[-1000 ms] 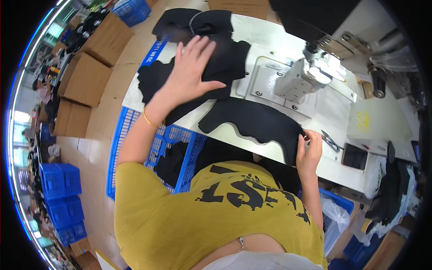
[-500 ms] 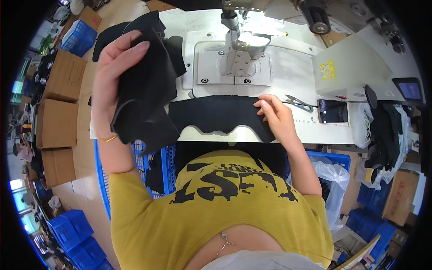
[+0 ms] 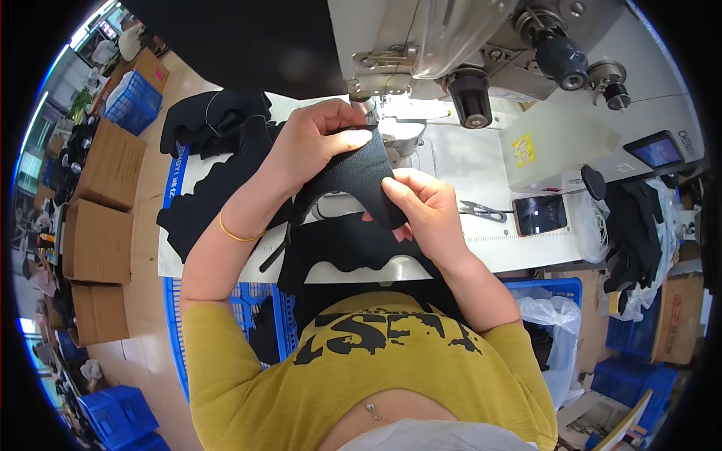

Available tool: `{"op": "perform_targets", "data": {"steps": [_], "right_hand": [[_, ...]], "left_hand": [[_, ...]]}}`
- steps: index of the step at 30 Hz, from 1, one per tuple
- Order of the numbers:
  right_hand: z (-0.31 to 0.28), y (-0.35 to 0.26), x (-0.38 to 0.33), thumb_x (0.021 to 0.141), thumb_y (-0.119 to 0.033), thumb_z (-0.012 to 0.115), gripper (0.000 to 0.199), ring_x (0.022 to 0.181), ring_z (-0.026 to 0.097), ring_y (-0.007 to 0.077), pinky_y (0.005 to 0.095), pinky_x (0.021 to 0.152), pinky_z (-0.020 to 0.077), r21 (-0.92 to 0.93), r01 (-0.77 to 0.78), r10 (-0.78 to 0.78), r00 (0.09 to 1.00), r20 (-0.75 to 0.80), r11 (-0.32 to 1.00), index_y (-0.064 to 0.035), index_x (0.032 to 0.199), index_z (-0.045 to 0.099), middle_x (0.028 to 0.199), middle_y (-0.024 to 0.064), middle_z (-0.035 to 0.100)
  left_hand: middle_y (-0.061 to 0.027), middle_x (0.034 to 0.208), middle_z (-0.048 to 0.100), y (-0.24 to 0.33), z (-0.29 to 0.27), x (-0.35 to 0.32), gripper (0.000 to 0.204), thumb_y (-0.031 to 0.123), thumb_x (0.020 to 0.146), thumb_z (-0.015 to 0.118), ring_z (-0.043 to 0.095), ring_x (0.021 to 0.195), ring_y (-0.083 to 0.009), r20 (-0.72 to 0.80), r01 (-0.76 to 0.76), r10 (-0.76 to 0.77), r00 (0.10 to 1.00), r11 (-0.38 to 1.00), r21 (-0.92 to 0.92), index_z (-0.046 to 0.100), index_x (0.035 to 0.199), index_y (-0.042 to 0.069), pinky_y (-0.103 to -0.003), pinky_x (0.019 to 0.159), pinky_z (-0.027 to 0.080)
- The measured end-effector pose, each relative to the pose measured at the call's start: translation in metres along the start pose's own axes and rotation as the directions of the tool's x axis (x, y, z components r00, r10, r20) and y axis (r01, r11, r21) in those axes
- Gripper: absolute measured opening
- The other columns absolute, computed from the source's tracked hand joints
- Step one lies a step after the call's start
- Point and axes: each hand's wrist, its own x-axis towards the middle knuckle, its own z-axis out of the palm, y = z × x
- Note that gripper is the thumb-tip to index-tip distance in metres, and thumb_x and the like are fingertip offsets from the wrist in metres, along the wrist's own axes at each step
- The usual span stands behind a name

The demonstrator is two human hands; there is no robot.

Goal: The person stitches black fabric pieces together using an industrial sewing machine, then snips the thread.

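Note:
In front of the sewing machine [image 3: 371, 66] I hold up a black fabric piece [image 3: 347, 174] with a curved cut-out edge. My left hand [image 3: 320, 143] pinches its upper edge between thumb and fingers, just below the needle area. At the piece's lower right edge, my right hand [image 3: 430, 214] is closed with the thumb on top. A second black piece with a wavy edge [image 3: 342, 242] lies beneath, along the table's front edge. To the left of my left forearm, more black fabric pieces [image 3: 214, 197] are spread on the table.
Thread snips [image 3: 483, 211] and a phone [image 3: 540, 215] lie right of my right hand. Beyond them stands a pale machine housing [image 3: 560, 146] with a small screen [image 3: 662, 152]. Blue crates [image 3: 174, 323] sit below the table's front edge; cardboard boxes [image 3: 99, 240] line the left.
My left hand has put the raised bunch of black fabric down at the left and moved right. Both hands now hold one piece by the needle area. The view has shifted toward the machine head.

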Motion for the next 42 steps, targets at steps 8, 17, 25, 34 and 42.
{"op": "perform_targets", "data": {"steps": [8,17,25,34,42], "right_hand": [[-0.003,0.0,0.013,0.097,-0.02,0.057,0.021,0.044,0.049,0.0034,0.0164,0.04,0.0356,0.039,0.032,-0.03,0.998,-0.059,0.999,-0.0016,0.102,0.065,0.074,0.01,0.07],[-0.001,0.003,0.011,0.099,-0.019,0.053,0.022,0.045,0.048,0.003,0.0176,0.042,0.0357,-0.039,0.102,-0.104,0.993,-0.049,0.994,-0.0004,0.098,0.065,0.075,0.0089,0.071],[-0.007,-0.005,-0.007,0.101,-0.02,0.053,0.027,0.045,0.048,0.0034,0.0181,0.042,0.035,-0.115,0.013,-0.006,0.998,0.055,0.993,-0.0002,0.088,0.065,0.069,0.0063,0.069],[-0.007,-0.002,0.027,0.099,-0.021,0.056,0.026,0.043,0.047,0.0043,0.0192,0.042,0.0349,-0.04,0.105,-0.105,0.994,0.014,0.994,-0.0015,0.086,0.067,0.066,0.0064,0.068],[-0.005,0.004,0.034,0.099,-0.018,0.055,0.024,0.041,0.044,0.0044,0.0193,0.042,0.0332,-0.07,0.151,-0.151,0.989,0.003,0.986,0.0011,0.091,0.067,0.069,0.0088,0.069]], "left_hand": [[-0.0078,0.084,0.069,0.012,0.003,0.017,0.021,0.011,0.079,0.076,0.063,0.071,-0.011,-0.057,0.047,-0.052,0.997,0.996,-0.078,0.069,0.091,-0.005,-0.024,0.067,0.05],[-0.0095,0.086,0.069,0.016,-0.001,0.009,0.02,0.008,0.078,0.075,0.064,0.075,-0.0169,-0.12,0.152,-0.13,0.984,0.967,0.202,0.069,0.094,-0.002,-0.028,0.071,0.051],[-0.0089,0.101,0.068,-0.018,0.034,-0.065,0.031,0.004,0.066,0.068,0.059,0.068,-0.0156,0.303,-0.609,0.832,0.465,0.052,0.791,0.07,0.097,0.002,-0.028,0.06,0.046],[-0.0146,0.105,0.069,-0.038,0.023,-0.028,0.029,0.001,0.072,0.069,0.07,0.081,-0.0226,0.277,-0.611,0.882,0.38,0.015,0.791,0.071,0.101,-0.001,-0.028,0.064,0.057],[-0.0127,0.099,0.07,-0.039,0.016,-0.003,0.029,-0.001,0.068,0.068,0.07,0.083,-0.024,0.192,-0.583,0.913,0.359,0.059,0.81,0.069,0.096,-0.001,-0.03,0.068,0.059]]}}
